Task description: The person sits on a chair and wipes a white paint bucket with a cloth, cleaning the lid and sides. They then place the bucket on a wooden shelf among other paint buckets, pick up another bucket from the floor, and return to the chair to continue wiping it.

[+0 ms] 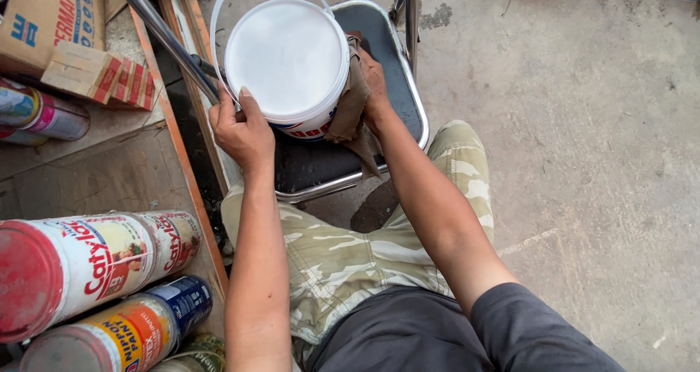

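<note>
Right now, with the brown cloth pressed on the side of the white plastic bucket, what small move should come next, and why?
Probably slide the right hand with the brown cloth a little further around the wall of the white plastic bucket. The left hand braces the opposite side, so the bucket sits steady on the black chair seat, and the cloth covers only one patch.

Grey concrete floor (583, 161), stained and cracked, in daylight. Black folding chair (321, 164) with metal frame. Wooden shelving (138, 153) at left with orange edge, holding paint cans (87, 263) lying sideways, cardboard box (44, 15), wooden blocks (95, 73).
</note>
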